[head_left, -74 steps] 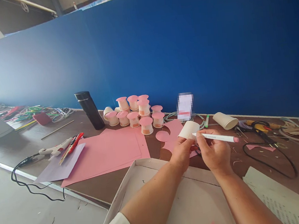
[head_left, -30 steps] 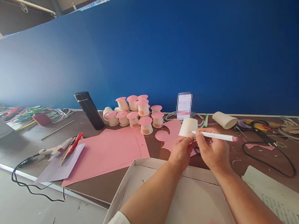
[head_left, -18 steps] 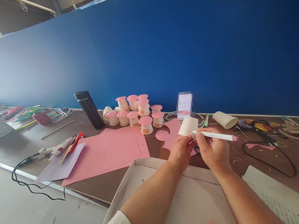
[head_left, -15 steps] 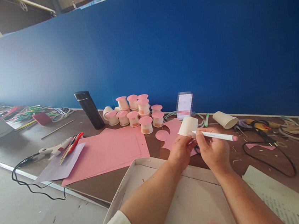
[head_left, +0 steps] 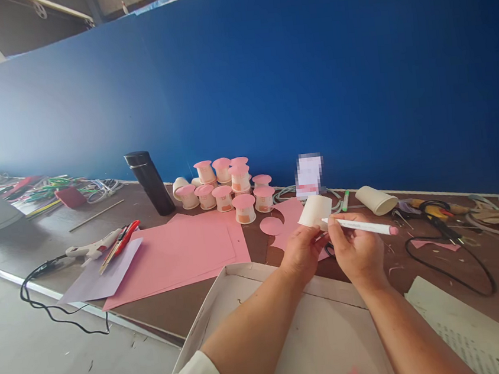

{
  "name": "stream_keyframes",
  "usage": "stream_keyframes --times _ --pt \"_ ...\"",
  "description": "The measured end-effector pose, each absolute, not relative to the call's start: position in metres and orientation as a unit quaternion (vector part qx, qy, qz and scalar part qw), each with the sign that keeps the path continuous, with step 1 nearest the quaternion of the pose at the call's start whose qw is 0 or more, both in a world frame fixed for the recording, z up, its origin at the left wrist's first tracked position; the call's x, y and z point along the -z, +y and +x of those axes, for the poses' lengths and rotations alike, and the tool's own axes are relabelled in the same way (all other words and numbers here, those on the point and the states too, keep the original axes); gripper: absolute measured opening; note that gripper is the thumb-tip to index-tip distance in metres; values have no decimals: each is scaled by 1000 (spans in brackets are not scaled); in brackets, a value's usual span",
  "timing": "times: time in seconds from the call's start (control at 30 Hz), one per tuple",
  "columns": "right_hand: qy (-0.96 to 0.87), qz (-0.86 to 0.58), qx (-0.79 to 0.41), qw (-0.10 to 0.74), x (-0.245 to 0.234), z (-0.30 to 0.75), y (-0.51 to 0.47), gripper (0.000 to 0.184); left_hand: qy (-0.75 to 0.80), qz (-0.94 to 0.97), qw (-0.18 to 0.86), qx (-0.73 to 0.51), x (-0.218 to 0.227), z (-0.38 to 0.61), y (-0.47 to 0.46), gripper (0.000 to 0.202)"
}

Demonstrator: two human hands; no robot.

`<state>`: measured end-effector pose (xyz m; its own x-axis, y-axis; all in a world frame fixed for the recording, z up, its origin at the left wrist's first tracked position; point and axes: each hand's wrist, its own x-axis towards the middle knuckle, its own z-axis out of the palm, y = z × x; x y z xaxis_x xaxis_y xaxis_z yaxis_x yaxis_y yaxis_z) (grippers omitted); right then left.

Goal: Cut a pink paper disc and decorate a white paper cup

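Observation:
My left hand (head_left: pixel 301 253) is closed on the lower rim of a white paper cup (head_left: pixel 315 211), which is held upside down and slightly tilted. In my right hand (head_left: pixel 358 253) is a white marker (head_left: pixel 365 225) with a pink end, its tip at the cup's side near the rim. Any mark under the tip is too small to make out. Left of the cup stand several paper cups with pink round paper tops (head_left: pixel 244 206), some stacked. A cut pink paper sheet (head_left: pixel 289 218) and a pink paper disc (head_left: pixel 271 226) lie just beyond my left hand.
Below my forearms is a shallow white box lid (head_left: pixel 241 277). Leftward lie pink sheets (head_left: pixel 184 247), a glue gun (head_left: pixel 93 246), a red utility knife (head_left: pixel 119 245) and a black bottle (head_left: pixel 150 184). Rightward are a lying paper cup (head_left: pixel 376 200), a green marker (head_left: pixel 345 200) and a black cable (head_left: pixel 447 288).
Almost nothing differs. The cup and both hands sit very slightly farther right in the picture, with the marker tip still at the cup.

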<state>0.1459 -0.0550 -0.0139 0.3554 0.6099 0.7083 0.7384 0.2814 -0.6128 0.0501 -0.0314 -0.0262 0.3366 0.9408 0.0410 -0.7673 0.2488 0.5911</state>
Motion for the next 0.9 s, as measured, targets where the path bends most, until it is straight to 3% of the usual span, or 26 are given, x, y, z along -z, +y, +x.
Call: stream_keyframes --times 0.9 --pt "-579 -582 68 567 15 147 -53 27 180 264 766 -558 26 50 -30 24"
